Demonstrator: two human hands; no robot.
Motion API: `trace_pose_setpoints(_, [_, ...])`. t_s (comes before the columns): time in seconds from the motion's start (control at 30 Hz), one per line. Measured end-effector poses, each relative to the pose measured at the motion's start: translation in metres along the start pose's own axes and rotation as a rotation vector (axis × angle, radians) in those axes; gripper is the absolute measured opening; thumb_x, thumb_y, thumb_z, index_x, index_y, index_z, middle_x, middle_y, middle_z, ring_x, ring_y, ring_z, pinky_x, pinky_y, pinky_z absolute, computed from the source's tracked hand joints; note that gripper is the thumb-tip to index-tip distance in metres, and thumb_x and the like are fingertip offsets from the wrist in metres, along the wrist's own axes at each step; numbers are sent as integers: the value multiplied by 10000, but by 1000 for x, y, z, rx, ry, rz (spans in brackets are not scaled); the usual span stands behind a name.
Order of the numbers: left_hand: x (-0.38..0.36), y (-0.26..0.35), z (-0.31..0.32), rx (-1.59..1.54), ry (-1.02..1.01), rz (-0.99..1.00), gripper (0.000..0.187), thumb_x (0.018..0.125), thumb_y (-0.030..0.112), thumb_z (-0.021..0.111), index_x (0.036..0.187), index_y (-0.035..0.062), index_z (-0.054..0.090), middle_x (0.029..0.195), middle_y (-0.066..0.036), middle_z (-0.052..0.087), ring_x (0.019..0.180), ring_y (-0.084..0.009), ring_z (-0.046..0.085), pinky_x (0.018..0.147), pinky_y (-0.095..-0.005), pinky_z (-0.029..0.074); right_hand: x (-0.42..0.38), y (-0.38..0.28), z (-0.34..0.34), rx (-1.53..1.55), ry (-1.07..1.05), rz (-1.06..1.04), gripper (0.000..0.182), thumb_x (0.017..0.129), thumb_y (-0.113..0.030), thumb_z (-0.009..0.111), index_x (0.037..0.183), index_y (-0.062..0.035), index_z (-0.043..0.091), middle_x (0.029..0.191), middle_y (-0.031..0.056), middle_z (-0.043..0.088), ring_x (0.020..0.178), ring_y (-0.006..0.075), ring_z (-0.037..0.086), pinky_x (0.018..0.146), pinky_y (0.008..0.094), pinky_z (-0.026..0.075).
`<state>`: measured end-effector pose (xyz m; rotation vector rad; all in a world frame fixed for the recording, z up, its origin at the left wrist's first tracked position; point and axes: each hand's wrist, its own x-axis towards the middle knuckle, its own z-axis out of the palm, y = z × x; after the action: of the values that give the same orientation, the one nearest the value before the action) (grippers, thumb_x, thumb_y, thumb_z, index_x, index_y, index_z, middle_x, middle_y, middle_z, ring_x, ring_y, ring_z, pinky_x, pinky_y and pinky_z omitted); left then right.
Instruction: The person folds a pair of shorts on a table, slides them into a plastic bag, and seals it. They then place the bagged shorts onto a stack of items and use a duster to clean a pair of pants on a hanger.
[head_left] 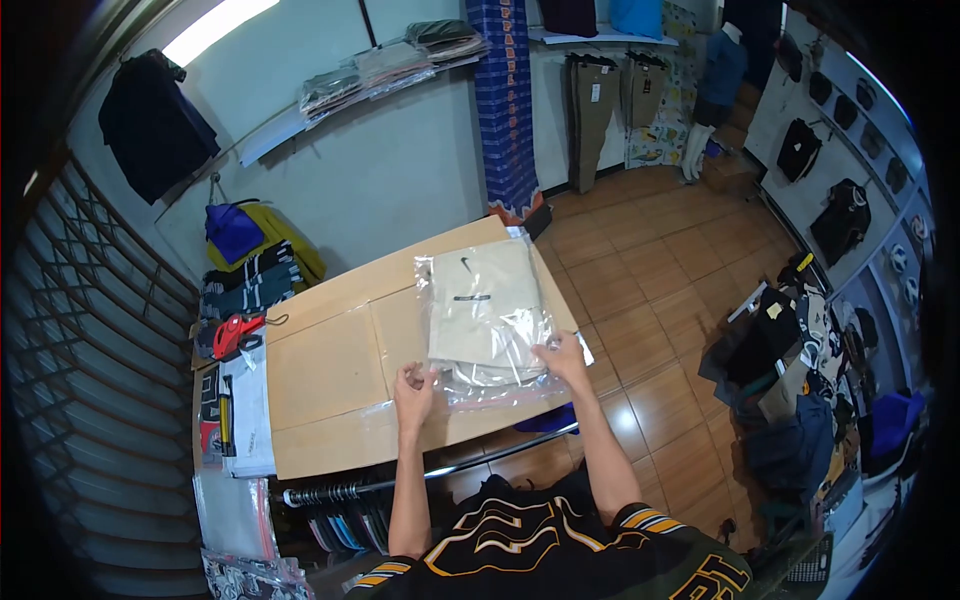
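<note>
A folded beige garment (485,300) with a small dark logo lies inside a clear plastic bag (470,393) on the cardboard-topped table (325,350). At the bag's lower left corner is my left hand (413,386), its fingers curled together at the plastic edge. My right hand (562,356) pinches the bag's lower right side, beside the garment's corner. The bag's near end, with a reddish strip, spreads flat between both hands.
A red tape dispenser (238,334) and a yellow-black cutter (226,415) lie at the table's left. A clothes rail (470,462) runs along the near edge. Piled clothes (800,370) stand at the right, beyond the tiled floor (640,300).
</note>
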<state>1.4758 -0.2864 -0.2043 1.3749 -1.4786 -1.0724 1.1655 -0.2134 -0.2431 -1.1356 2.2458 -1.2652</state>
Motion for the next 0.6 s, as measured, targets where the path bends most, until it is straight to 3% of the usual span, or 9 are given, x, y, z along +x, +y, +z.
trace_pose_setpoints(0.1, [22,-22,12,-66,-150,-242,421,927,318,710,1123,-42,612,856,-64,655,737,-129,617,617,-265,527,-1,-19,-35,376,-330,217,405,771,-177,815,1058,74,678,956,119,718,823,165,663,710,314,532])
trace_pose_setpoints(0.13, [20,-11,18,-69,-151,-241,421,927,318,710,1123,-42,612,856,-64,655,737,-129,617,617,-265,527,-4,-22,-52,374,-328,215,405,771,-177,815,1058,74,678,956,119,718,823,165,663,710,314,532])
trace_pose_setpoints(0.2, [5,18,33,-288,-304,-476,380,941,324,689,1083,-25,635,813,-37,621,697,-107,582,554,-243,483,-6,-18,-88,499,-512,301,377,788,-136,796,1089,55,672,976,104,717,825,161,666,722,309,534])
trace_pose_setpoints(0.3, [-12,28,69,-225,-317,-452,332,944,280,680,1084,-18,640,826,-35,621,725,-112,589,565,-245,483,-6,23,-128,696,-691,341,373,802,-106,777,1130,29,659,981,86,712,840,146,663,741,299,534])
trace_pose_setpoints(0.4, [-34,49,120,-233,-367,-401,328,905,194,691,1132,-33,624,912,-72,674,762,-137,622,646,-271,509,-4,53,-179,695,-745,341,351,802,-66,754,1127,15,651,982,74,700,865,139,653,770,285,527])
trace_pose_setpoints(0.5, [-48,76,174,-289,-410,-384,336,850,115,662,1135,-57,616,938,-88,685,774,-135,623,679,-269,495,-1,88,-221,731,-743,441,330,790,-37,725,1107,10,647,984,59,686,880,129,638,788,276,513])
trace_pose_setpoints(0.6, [-54,101,229,-275,-505,-356,358,853,127,659,1147,-68,600,928,-98,681,775,-133,624,681,-278,499,-8,126,-252,815,-684,523,320,787,-45,710,1097,7,652,976,55,685,877,138,638,779,275,505])
